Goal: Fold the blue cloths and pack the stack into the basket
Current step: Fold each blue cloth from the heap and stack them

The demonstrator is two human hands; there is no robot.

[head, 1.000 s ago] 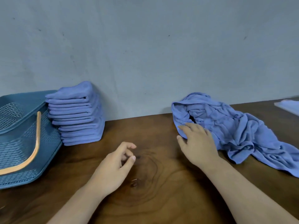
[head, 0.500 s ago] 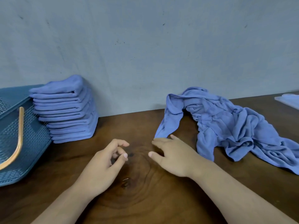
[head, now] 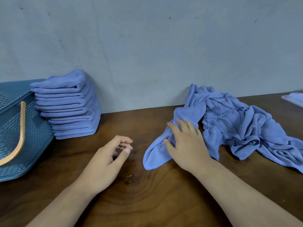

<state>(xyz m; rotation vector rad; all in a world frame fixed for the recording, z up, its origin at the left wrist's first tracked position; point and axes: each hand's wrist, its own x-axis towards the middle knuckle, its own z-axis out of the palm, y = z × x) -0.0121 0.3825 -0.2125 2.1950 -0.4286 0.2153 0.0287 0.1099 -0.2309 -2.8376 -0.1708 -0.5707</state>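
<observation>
Cloth (head: 154, 154): blue, single, trailing from pile (head: 246, 128) toward mid-table, near end lying in a loose roll. Judged light, limp and slightly grippy, not stiff, not fragile. Likely to drag neighbours along if tugged. Best pinched at corners or hem, then spread flat.

Right hand (head: 185, 145): laid flat on cloth, fingers straight and spread, pressing rather than clasping.

Left hand (head: 106, 158): over table, fingers loosely curled, holding nothing.

Pile: crumpled and tangled, right of centre against wall; number of pieces not tellable.

Stack (head: 68, 108): folded, neat, at left against wall, just beside basket (head: 32, 136).

Basket: teal mesh with orange handle (head: 19, 140), far left, partly out of view, inside hidden.

Table (head: 147, 202): dark wood, smooth, knot marks.

Wall (head: 147, 46): plain grey, scuffed.

Pale item (head: 293, 99): at right edge, not identifiable.
</observation>
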